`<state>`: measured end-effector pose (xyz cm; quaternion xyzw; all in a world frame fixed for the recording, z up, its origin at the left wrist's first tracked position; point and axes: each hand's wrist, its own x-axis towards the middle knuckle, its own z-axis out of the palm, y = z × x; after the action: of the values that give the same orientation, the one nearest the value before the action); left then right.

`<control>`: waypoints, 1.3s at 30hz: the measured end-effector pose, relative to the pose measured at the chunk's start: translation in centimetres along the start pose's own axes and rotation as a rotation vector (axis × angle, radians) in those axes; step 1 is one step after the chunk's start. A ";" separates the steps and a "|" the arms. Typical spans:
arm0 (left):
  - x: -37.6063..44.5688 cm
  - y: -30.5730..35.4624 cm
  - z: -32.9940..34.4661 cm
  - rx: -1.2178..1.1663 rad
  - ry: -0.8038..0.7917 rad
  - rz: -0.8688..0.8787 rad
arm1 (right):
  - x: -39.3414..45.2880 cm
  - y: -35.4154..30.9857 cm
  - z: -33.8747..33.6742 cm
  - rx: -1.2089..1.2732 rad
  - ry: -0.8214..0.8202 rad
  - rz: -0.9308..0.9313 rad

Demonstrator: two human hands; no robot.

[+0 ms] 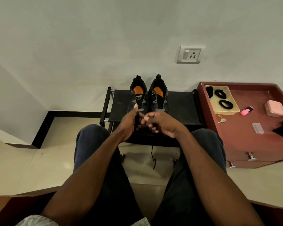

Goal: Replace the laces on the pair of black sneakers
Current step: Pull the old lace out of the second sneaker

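Black lace (138, 119) pinched between fingers (145, 118) of both hands.

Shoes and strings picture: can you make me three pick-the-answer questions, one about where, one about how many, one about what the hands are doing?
1. Where do the shoes stand?
A. on the black rack
B. on the red cabinet
C. on the floor

2. How many coiled laces lie in the tray?
A. one
B. two
C. five

3. What are the hands doing?
A. resting open
B. holding a black lace
C. holding keys

Answers: 1 A, both shoes sit on the rack by the wall. 2 B, two black coils show clearly. 3 B, left hand and right hand grip the lace.
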<state>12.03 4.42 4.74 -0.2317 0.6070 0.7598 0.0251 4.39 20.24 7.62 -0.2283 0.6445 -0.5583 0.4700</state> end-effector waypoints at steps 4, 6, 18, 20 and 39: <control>-0.6 0.1 0.2 0.165 -0.196 -0.138 | 0.3 -0.1 -1.3 0.310 0.300 -0.158; -1.0 0.5 0.4 0.109 -0.329 -0.191 | 0.8 0.3 -1.3 0.272 0.431 -0.139; 0.0 0.3 0.5 -0.227 0.087 0.042 | 0.6 0.8 0.9 -0.374 -0.221 0.238; 0.4 -0.3 0.5 -0.006 0.098 0.012 | 0.1 0.3 0.2 -0.163 -0.185 0.131; -0.7 0.8 0.4 -0.367 -0.074 0.036 | 0.9 1.3 1.3 -0.492 -0.194 0.275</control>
<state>12.23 4.71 5.81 -0.1936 0.4608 0.8661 -0.0087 5.38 19.24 6.24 -0.2983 0.7373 -0.2920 0.5312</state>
